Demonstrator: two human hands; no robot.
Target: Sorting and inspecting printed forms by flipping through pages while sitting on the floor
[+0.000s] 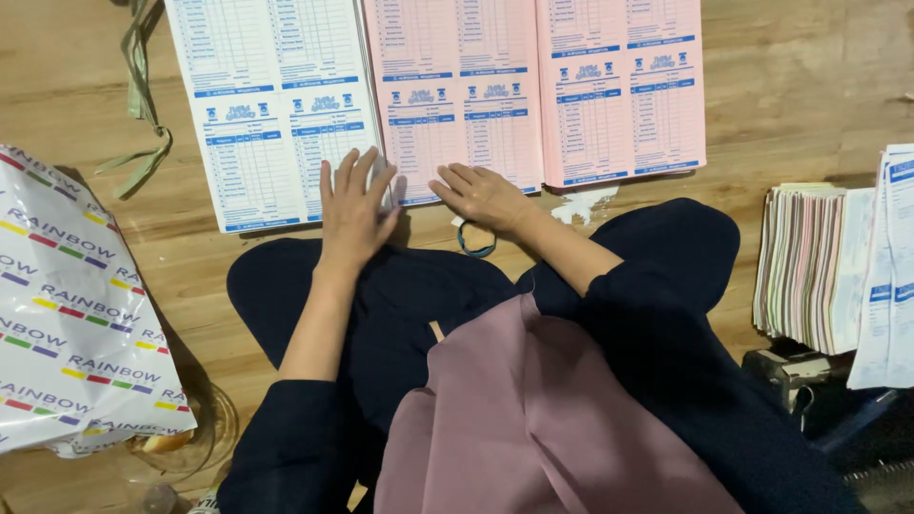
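Three stacks of printed form sheets lie side by side on the wooden floor in front of me. My left hand [350, 207] rests flat, fingers spread, on the near right corner of the white stack [257, 105]. My right hand [483, 195] lies palm down on the near edge of the middle pink stack [457, 86]. A second pink stack [624, 86] sits to the right, untouched. Neither hand grips anything. A blue rubber band [475, 244] lies on the floor just below my right wrist.
A printed white plastic bag [67, 314] lies at the left. A thick pile of mixed-colour sheets [800, 266] and more white forms [890, 266] stand at the right, above a dark stapler-like object [795, 371]. A green strap [143, 95] lies at the top left.
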